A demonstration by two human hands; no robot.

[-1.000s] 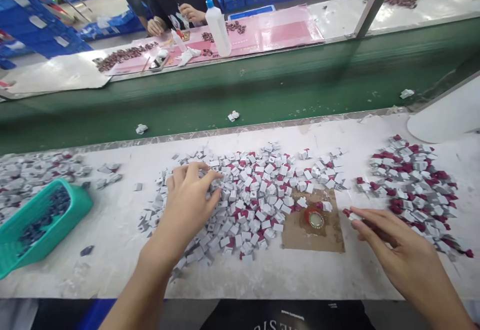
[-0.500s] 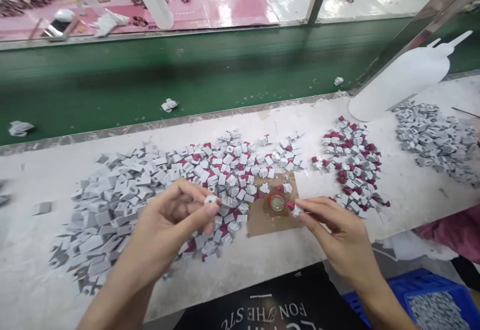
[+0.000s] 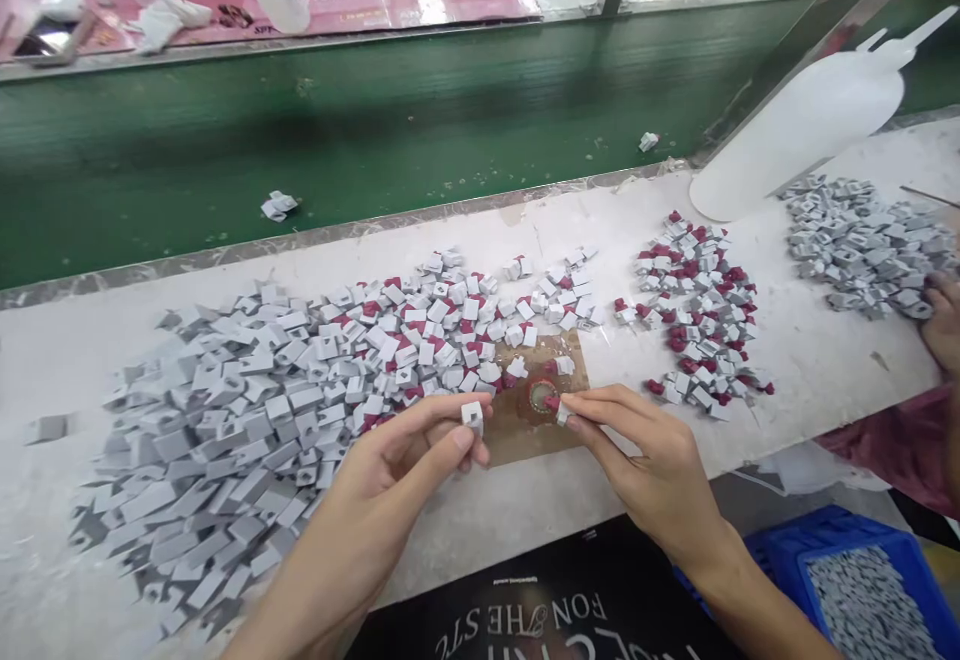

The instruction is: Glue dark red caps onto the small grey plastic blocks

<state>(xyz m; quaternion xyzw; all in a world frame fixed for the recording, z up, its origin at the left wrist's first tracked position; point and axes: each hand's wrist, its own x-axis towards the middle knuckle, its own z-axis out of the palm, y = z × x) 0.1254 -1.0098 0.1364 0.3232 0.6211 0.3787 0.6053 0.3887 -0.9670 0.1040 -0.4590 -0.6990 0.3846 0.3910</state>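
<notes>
My left hand (image 3: 409, 465) pinches a small grey block with a hole (image 3: 472, 416) between thumb and fingers. In my right hand (image 3: 652, 460), thumb and fingertips grip a small grey-and-dark-red piece (image 3: 559, 408), its red end turned left. That red end is at the edge of a bottle cap (image 3: 543, 396), which sits on a brown cardboard square (image 3: 517, 445). A wide heap of grey blocks (image 3: 225, 440) spreads beyond and left of my left hand, with red-tipped pieces mixed in on its right side. The two held pieces are apart.
Red-and-grey pieces (image 3: 697, 315) lie in a pile to the right. Behind them leans a white squeeze bottle (image 3: 802, 135) near a metal post. Another person's hand (image 3: 943, 325) touches a grey pile (image 3: 862, 245) at far right. A green belt (image 3: 420, 125) runs behind; a blue crate (image 3: 787, 550) stands below right.
My left hand has moved right, bringing its block closer to the right hand. The right hand's piece has shifted slightly to the cap's edge. Another person's hand has appeared at the right. The view has shifted.
</notes>
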